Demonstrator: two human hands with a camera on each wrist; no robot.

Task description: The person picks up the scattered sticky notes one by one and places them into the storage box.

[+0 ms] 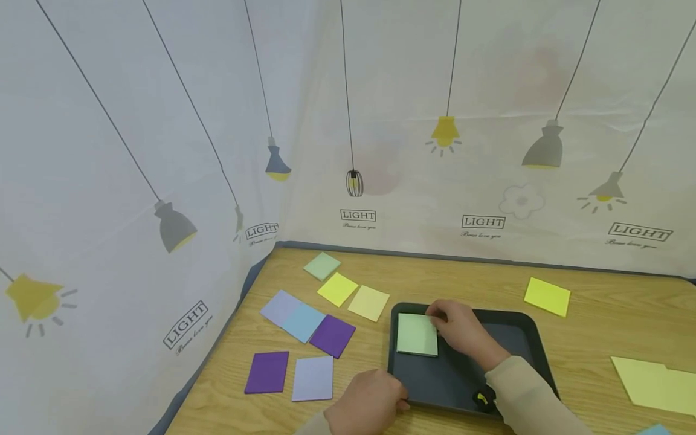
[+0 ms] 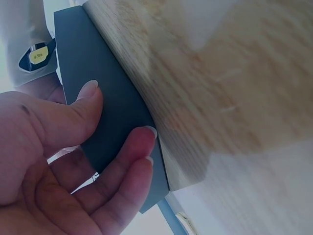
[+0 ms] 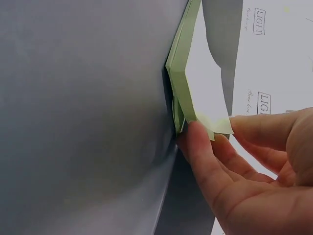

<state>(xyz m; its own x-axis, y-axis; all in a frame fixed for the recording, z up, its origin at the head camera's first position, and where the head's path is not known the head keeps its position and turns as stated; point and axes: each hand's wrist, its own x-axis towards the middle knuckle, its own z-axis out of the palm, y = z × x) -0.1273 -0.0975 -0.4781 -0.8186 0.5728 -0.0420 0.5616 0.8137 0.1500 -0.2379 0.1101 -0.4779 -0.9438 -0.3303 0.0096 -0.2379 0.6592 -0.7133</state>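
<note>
A black tray (image 1: 467,386) lies on the wooden table. In its far left corner sits a pale green pad of sticky notes (image 1: 417,335). My right hand (image 1: 462,329) pinches the right edge of the pad's top sheet; in the right wrist view, thumb and fingers hold a lifted corner of that sheet (image 3: 208,83), with the thicker green pad (image 3: 182,58) beneath. At the tray's near left corner, my left hand (image 1: 370,399) grips the tray; the left wrist view shows thumb and curled fingertips against its outer wall (image 2: 105,63).
Left of the tray lie several sticky notes: purple (image 1: 333,336), lilac (image 1: 313,378), blue (image 1: 303,322), yellow (image 1: 338,289) and green (image 1: 322,266). A bright yellow note (image 1: 547,296) lies behind right, pale yellow ones (image 1: 647,380) at right. A lamp-printed curtain (image 1: 402,254) borders the table.
</note>
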